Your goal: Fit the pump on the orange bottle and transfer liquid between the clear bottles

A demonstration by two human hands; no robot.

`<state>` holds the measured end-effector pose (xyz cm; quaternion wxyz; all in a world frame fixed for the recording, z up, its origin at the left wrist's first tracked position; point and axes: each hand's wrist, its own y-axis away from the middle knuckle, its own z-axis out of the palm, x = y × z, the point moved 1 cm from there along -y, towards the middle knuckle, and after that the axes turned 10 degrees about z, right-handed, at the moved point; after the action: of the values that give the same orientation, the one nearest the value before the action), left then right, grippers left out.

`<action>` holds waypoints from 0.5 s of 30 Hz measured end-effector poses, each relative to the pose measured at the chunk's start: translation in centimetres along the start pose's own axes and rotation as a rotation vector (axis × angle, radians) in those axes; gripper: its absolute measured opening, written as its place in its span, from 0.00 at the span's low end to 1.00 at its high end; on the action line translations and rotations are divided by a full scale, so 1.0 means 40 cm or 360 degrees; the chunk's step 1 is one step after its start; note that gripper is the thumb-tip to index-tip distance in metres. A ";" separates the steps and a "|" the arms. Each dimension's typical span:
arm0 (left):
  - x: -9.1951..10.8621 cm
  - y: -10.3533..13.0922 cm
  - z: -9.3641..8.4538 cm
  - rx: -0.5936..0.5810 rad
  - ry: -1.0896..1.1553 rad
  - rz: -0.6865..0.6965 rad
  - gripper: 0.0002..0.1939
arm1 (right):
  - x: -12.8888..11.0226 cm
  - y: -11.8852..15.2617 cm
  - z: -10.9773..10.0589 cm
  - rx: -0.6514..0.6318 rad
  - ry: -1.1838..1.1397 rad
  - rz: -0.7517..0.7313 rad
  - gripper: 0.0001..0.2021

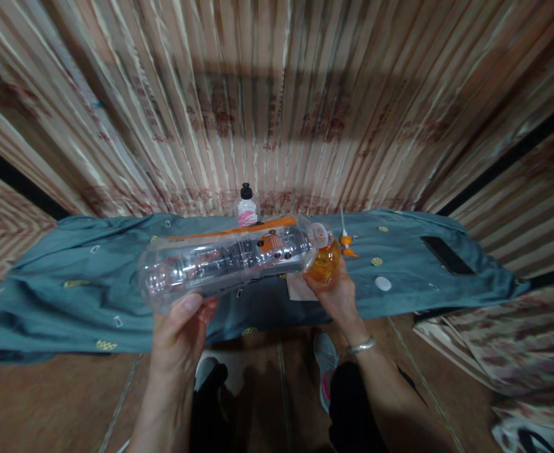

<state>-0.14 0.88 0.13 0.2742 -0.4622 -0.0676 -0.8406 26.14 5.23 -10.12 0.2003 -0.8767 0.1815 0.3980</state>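
My left hand is closed around the lower part of a large clear plastic bottle with an orange label. The bottle lies nearly level in the air, its neck to the right and slightly higher than its base. In my right hand is a smaller bottle of amber liquid, gripped from below. The clear bottle's neck is at the top of the amber bottle; whether they touch, I cannot tell. An orange pump head with a straw lies on the cloth to the right.
A teal patterned cloth covers the narrow table. On it are a small black-capped bottle, a white disc, a dark phone and a pale sheet. A striped curtain hangs behind.
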 end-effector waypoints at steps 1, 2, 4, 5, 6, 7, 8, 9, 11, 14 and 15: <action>0.001 0.000 0.001 -0.0019 -0.0008 0.0009 0.40 | 0.000 0.000 0.001 0.0005 0.0002 -0.0008 0.40; 0.002 0.000 0.002 -0.0037 -0.0016 0.0015 0.40 | 0.001 -0.001 0.001 0.0007 0.0002 -0.0016 0.40; 0.003 0.000 0.004 -0.0051 -0.0022 0.0012 0.40 | 0.001 -0.001 0.002 0.0016 0.0001 -0.0020 0.40; 0.004 0.001 0.004 -0.0048 -0.0019 0.0004 0.39 | 0.001 -0.001 0.002 0.0016 0.0002 -0.0022 0.40; 0.004 0.001 0.004 -0.0039 -0.0014 -0.0005 0.39 | 0.001 -0.001 0.002 0.0018 0.0002 -0.0023 0.41; 0.004 0.002 0.004 -0.0028 -0.0008 -0.0013 0.39 | 0.001 -0.001 0.001 0.0020 0.0001 -0.0023 0.41; 0.004 0.002 0.004 -0.0021 -0.0002 -0.0018 0.39 | 0.000 -0.001 0.001 0.0019 -0.0001 -0.0023 0.41; 0.004 0.002 0.004 -0.0019 0.0002 -0.0017 0.38 | 0.000 -0.001 0.000 0.0014 -0.0004 -0.0021 0.41; 0.004 0.002 0.004 -0.0034 0.0006 -0.0009 0.39 | -0.001 -0.001 -0.001 -0.0002 -0.0010 -0.0012 0.41; 0.004 0.002 0.005 -0.0044 -0.0001 -0.0006 0.40 | -0.002 -0.002 -0.001 -0.0003 -0.0020 -0.0002 0.41; 0.003 0.002 0.004 -0.0035 -0.0003 -0.0011 0.40 | -0.001 -0.002 -0.001 -0.0002 -0.0024 -0.0004 0.41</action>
<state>-0.04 0.83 0.33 0.2660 -0.4658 -0.0601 -0.8418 26.16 5.28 -10.04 0.2018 -0.8739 0.1786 0.4045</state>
